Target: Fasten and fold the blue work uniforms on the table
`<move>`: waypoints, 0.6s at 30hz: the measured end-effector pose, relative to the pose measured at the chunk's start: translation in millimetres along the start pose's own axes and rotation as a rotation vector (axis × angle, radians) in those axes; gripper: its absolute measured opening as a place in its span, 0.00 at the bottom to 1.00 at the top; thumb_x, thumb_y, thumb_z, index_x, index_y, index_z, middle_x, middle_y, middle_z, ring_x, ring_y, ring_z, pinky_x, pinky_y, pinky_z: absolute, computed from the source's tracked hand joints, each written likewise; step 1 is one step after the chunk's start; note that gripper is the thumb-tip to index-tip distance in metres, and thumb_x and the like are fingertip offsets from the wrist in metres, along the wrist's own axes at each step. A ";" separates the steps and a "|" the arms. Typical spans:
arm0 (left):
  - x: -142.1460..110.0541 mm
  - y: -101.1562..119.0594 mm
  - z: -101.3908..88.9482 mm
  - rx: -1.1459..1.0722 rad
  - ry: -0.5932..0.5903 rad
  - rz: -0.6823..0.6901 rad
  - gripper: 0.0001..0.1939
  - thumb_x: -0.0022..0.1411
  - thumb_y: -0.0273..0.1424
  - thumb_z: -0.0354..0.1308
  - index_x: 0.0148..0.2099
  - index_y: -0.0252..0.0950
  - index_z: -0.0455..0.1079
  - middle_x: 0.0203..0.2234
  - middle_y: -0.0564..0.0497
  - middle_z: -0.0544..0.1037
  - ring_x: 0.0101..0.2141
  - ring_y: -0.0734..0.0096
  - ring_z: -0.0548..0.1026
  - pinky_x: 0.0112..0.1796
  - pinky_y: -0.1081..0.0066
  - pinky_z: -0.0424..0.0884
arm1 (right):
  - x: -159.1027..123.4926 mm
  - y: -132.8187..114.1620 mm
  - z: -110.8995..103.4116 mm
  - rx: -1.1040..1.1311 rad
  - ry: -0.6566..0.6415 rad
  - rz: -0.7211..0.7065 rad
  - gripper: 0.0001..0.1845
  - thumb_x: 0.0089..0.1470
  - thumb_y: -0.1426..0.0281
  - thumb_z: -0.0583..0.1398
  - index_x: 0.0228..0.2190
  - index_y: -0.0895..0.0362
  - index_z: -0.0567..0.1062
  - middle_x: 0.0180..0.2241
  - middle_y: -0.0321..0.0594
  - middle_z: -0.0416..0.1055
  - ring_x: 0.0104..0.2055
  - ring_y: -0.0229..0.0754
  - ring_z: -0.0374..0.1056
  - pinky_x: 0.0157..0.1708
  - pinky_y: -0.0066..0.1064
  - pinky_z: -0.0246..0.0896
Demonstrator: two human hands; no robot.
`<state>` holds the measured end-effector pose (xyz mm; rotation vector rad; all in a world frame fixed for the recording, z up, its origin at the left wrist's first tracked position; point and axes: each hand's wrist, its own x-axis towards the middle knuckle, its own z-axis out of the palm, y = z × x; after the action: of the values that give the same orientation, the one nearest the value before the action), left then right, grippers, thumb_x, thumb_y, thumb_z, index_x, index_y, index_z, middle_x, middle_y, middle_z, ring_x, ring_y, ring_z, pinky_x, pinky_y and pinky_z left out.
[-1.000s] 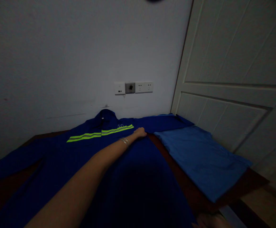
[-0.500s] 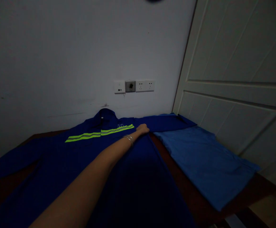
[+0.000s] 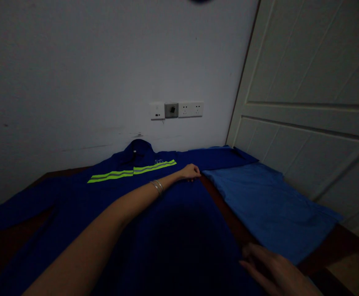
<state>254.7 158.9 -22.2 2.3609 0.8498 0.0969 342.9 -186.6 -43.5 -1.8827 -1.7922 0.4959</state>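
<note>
A dark blue work jacket (image 3: 105, 213) with a yellow-green reflective stripe lies spread out, collar towards the wall and sleeves out to both sides. My left hand (image 3: 191, 172) reaches across its front, fingers pinched on the jacket's edge just below the right-hand sleeve. Two thin silver bangles (image 3: 157, 187) circle that wrist. At the lower right my right hand (image 3: 272, 267) is near the jacket's lower side edge, thumb and fingers apart. Whether its fingertips touch the cloth is too dark to tell.
A lighter blue garment (image 3: 259, 201) lies to the right, partly under the jacket's sleeve. Both rest on a dark red-brown surface (image 3: 348, 242). Behind stands a pale wall (image 3: 74, 82) with sockets (image 3: 191, 109), and a white panelled door (image 3: 305, 107) on the right.
My left hand has slid slightly right and down along the jacket's edge, and its fingers are now pinched. My right hand has come into view at the lower right.
</note>
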 end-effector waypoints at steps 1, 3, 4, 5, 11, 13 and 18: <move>-4.6 2.6 2.0 0.025 -0.044 0.092 0.08 0.56 0.28 0.54 0.38 0.32 0.71 0.24 0.53 0.75 0.20 0.81 0.70 0.22 0.82 0.65 | 5.9 -2.7 -1.1 0.002 -0.028 -0.007 0.14 0.56 0.59 0.51 0.30 0.52 0.72 0.29 0.38 0.73 0.29 0.39 0.70 0.29 0.25 0.63; -15.1 8.9 7.6 0.108 -0.141 0.282 0.07 0.53 0.26 0.56 0.36 0.32 0.73 0.26 0.53 0.76 0.25 0.80 0.72 0.27 0.82 0.66 | 15.3 -4.7 -1.6 0.004 -0.069 -0.015 0.15 0.57 0.61 0.49 0.31 0.53 0.72 0.30 0.38 0.72 0.31 0.39 0.70 0.32 0.26 0.62; -21.0 12.4 11.1 0.157 -0.185 0.371 0.07 0.52 0.24 0.57 0.36 0.32 0.73 0.28 0.53 0.76 0.27 0.79 0.72 0.29 0.81 0.66 | 18.5 -4.4 -1.3 0.003 -0.081 -0.017 0.15 0.58 0.62 0.48 0.30 0.54 0.72 0.30 0.39 0.72 0.32 0.39 0.69 0.33 0.27 0.61; -27.3 16.0 14.8 0.205 -0.222 0.456 0.07 0.52 0.24 0.57 0.35 0.33 0.74 0.29 0.52 0.77 0.30 0.78 0.72 0.32 0.81 0.65 | 20.9 -3.5 -0.9 0.001 -0.089 -0.016 0.16 0.58 0.63 0.48 0.29 0.55 0.72 0.30 0.40 0.72 0.32 0.39 0.69 0.33 0.28 0.61; -61.2 31.6 28.7 0.408 -0.311 0.727 0.09 0.52 0.27 0.59 0.38 0.36 0.75 0.35 0.50 0.76 0.37 0.71 0.72 0.39 0.77 0.65 | 23.6 -3.7 -6.0 0.023 -0.199 0.063 0.12 0.53 0.70 0.50 0.26 0.57 0.71 0.27 0.39 0.71 0.29 0.39 0.67 0.31 0.29 0.58; -67.0 33.2 28.9 0.441 -0.302 0.734 0.10 0.52 0.28 0.60 0.39 0.37 0.75 0.37 0.50 0.76 0.39 0.69 0.72 0.40 0.76 0.64 | 22.6 -6.7 -8.2 0.041 -0.235 0.100 0.10 0.52 0.68 0.52 0.26 0.57 0.70 0.26 0.39 0.71 0.29 0.39 0.66 0.30 0.28 0.57; -72.7 34.3 30.4 0.496 -0.292 0.733 0.11 0.54 0.30 0.58 0.41 0.38 0.74 0.38 0.49 0.76 0.41 0.68 0.72 0.43 0.74 0.63 | 18.3 -6.1 -5.6 0.049 -0.292 0.201 0.04 0.46 0.70 0.56 0.24 0.58 0.68 0.24 0.36 0.69 0.27 0.36 0.63 0.25 0.24 0.53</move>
<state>224.3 78.6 -17.1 2.9384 -0.1881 -0.1785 342.5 -168.8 -34.2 -2.0519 -1.7530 0.9200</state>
